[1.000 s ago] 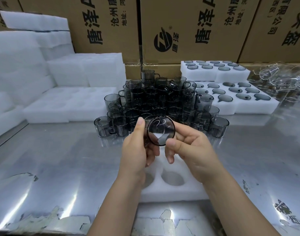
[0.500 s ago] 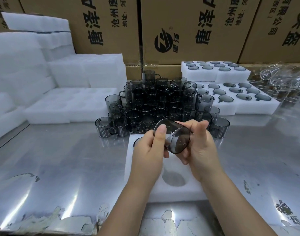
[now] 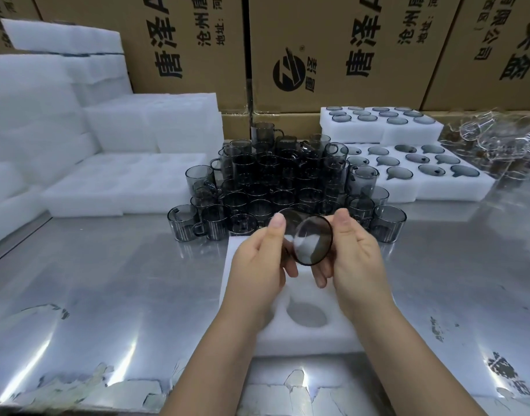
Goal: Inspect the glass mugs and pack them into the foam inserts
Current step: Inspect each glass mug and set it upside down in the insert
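A smoky grey glass mug (image 3: 310, 240) lies on its side between my two hands, its round mouth turned toward me. My left hand (image 3: 259, 265) grips its left side with the thumb on top. My right hand (image 3: 355, 258) holds the right side, thumb on the rim. Both hover above a white foam insert (image 3: 332, 328) whose one visible round pocket is bare. A dense cluster of several more grey mugs (image 3: 275, 181) stands on the metal table just behind.
Foam inserts filled with mugs (image 3: 420, 172) lie at the back right, another on top (image 3: 377, 121). Bare foam inserts and blocks (image 3: 122, 181) stack at the left. Clear glassware (image 3: 498, 139) sits far right. Cardboard boxes (image 3: 332, 49) wall the back. The steel table (image 3: 107, 295) surrounds the insert.
The mug was rotated in my hands: a second ago its mouth faced me, then it tilted sideways to the right, and now the mouth faces me again, slightly lower.
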